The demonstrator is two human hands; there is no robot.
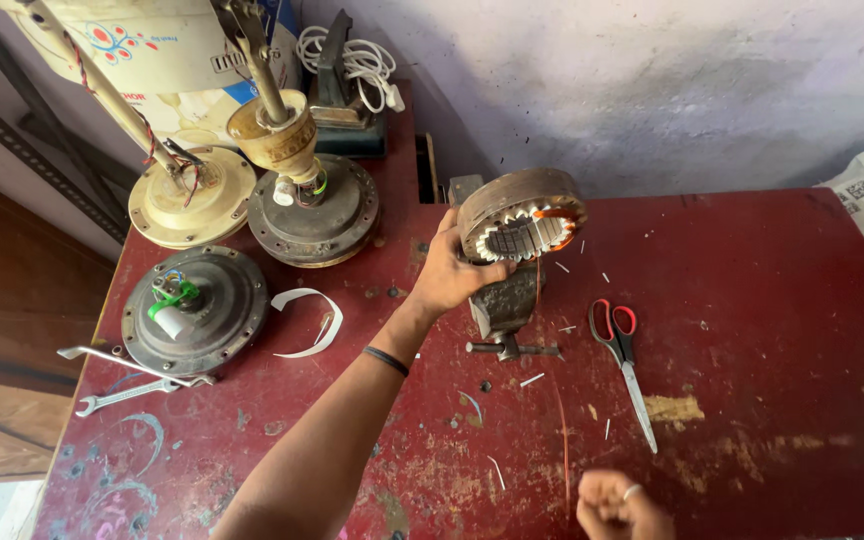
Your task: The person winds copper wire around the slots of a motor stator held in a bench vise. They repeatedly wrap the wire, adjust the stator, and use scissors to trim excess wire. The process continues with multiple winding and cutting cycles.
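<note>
Copper wire (562,420), thin and reddish, runs from the stator (520,225) down the counter (772,300) toward the right hand (620,505) at the lower edge of the view, so the work in hand looks like winding or stripping wire at the stator's slots. The left hand (449,272) holds the stator by its left rim, fingers curled round it, steadying it on top of a small bench vise (504,305) near the middle of the counter. The right hand is closed in a loose fist and seems to pinch the wire's near end, though the wire is too fine there to be sure. My judgement is that the next move calls for keeping the wire taut and guiding it cleanly through one slot while the left hand stops the stator from turning. Counted: one stator, one vise, one pair of red-handled scissors (624,365) just right of the vise, three fan motors (194,310) at the left end of the counter, two wrenches (127,393) below the nearest motor, one curled white strip (312,322), one coil of white cord (357,65) at the back, and many small white scraps scattered about the vise.
</note>
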